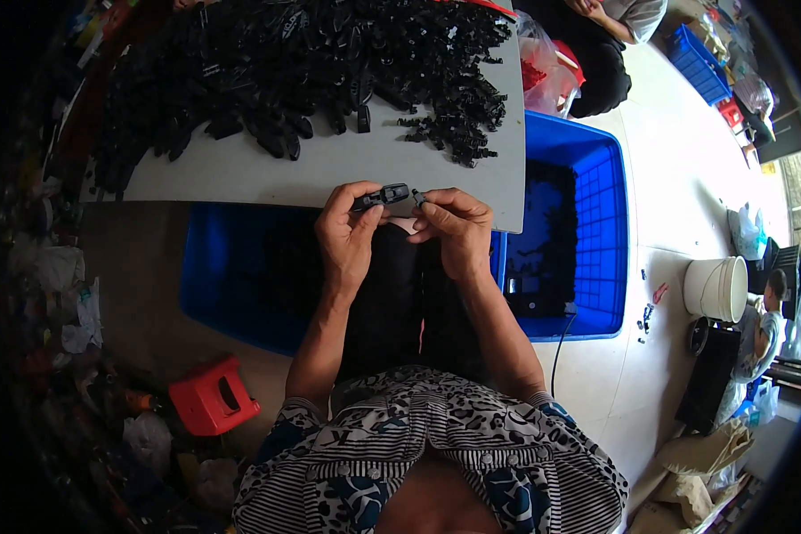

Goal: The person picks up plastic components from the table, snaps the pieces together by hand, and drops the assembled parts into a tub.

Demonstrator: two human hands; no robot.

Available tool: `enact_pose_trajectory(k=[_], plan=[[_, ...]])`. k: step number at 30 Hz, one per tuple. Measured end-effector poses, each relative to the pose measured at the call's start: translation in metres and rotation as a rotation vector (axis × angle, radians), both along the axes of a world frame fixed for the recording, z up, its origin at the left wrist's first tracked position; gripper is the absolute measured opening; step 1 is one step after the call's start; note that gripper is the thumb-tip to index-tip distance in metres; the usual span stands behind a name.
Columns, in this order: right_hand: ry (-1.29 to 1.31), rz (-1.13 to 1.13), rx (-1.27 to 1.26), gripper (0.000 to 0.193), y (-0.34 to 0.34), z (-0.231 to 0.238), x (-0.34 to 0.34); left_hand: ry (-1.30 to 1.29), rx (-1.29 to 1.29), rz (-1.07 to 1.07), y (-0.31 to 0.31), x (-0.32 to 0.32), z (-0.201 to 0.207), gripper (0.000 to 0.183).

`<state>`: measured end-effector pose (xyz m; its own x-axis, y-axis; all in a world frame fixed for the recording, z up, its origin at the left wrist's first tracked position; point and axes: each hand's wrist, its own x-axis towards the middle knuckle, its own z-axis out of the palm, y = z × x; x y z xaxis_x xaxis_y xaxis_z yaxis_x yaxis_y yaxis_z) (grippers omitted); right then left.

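My left hand (345,227) pinches a long black plastic part (384,196) with a hollow, ribbed inside, just past the table's near edge. Close to its right end, my right hand (458,227) holds a small dark plastic piece (417,197) between thumb and fingertips. A narrow gap shows between the two parts. On the white table (240,182) lies a big heap of similar long black parts (258,80). To its right is a pile of small curled black pieces (463,116).
A blue crate (620,222) with black pieces stands right of the table; another blue bin (209,276) sits under it. A red plastic stool (209,396) is at lower left. Beyond are a white bucket (716,289), a clear bag with red contents (543,71) and another person (610,22).
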<state>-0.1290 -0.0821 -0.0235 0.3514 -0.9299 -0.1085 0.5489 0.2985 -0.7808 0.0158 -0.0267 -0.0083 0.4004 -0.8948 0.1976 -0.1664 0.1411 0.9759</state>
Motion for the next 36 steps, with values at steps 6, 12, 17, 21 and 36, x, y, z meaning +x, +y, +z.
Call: enact_pose_trajectory(k=[6,12,17,21,36], plan=[[0.033,-0.051,-0.036,0.007,-0.005,0.003,-0.005,0.022,0.016,-0.025,-0.001,0.001,-0.004,0.024],[0.047,-0.015,-0.115,0.005,-0.001,-0.001,-0.001,0.064,0.04,-0.056,0.0,0.0,-0.003,0.024],[0.113,0.042,-0.118,0.008,0.0,0.003,0.001,0.143,0.049,-0.089,0.002,-0.001,0.003,0.022],[0.132,0.044,-0.149,0.009,0.001,-0.001,0.001,0.178,0.047,-0.151,0.003,0.001,0.004,0.022],[0.026,0.116,-0.166,0.011,0.019,0.001,0.005,0.593,-0.013,-0.185,0.001,-0.01,-0.003,0.029]])
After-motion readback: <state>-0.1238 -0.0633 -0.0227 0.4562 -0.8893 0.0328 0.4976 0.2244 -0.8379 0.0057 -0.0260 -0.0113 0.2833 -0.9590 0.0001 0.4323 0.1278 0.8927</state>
